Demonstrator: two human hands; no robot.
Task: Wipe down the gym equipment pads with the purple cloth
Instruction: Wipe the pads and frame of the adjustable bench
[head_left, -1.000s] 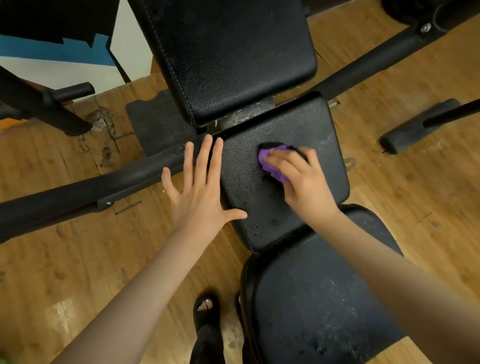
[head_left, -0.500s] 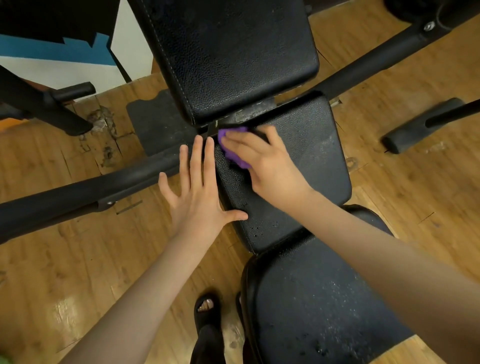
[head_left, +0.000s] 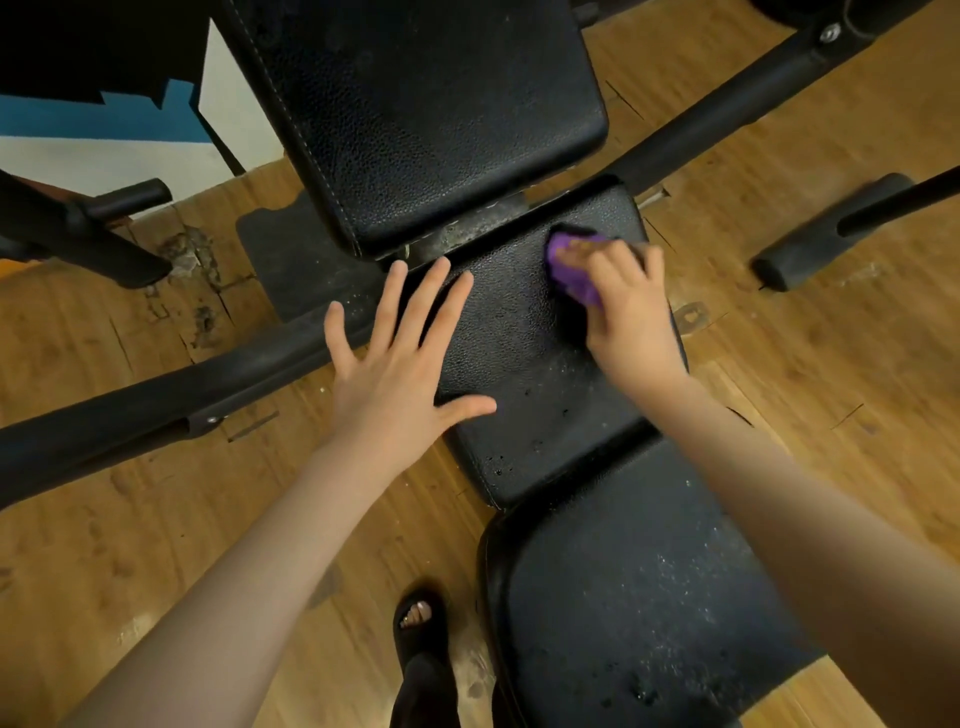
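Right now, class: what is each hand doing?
Left hand: open, fingers spread flat on the black padded middle cushion.
Right hand: holding the crumpled purple cloth.

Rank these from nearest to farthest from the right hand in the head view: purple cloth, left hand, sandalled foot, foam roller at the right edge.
1. purple cloth: gripped under the right hand on the middle pad.
2. left hand: flat on that pad's left edge.
3. foam roller: on the floor, far right.
4. sandalled foot: bottom centre, beside the near pad.

Purple cloth (head_left: 574, 270) mostly under (blurred) right hand (head_left: 631, 312)
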